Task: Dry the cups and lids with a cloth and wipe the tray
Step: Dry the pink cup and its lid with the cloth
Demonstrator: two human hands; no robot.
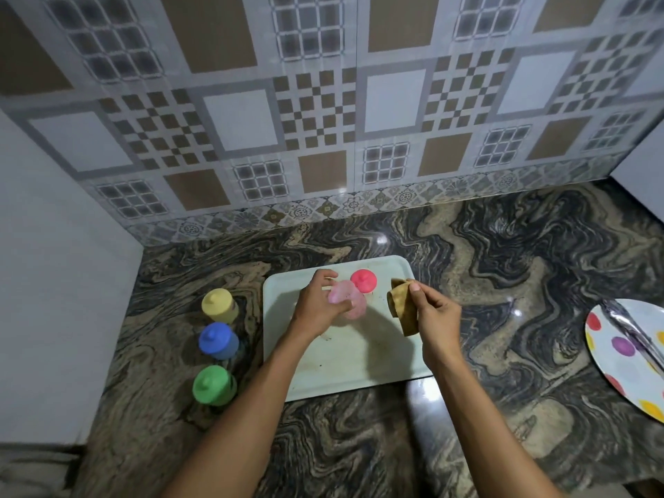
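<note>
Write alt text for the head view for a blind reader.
A left hand grips a pink cup over a pale tray while the right hand pinches a brown cloth beside it. A red lid sits on the tray; three lidded cups stand left of it.

The pink cup [347, 304] is blurred and half covered by the left hand [318, 305] (rim indistinct). The dotted plate [611, 357] runs off the right edge, what crosses it too blurred to tell.

Home kitchen: patterned tile backsplash [323, 113], marbled stone countertop [503, 267], polka-dot plate [618, 354], lidded plastic cups [215, 343].
</note>
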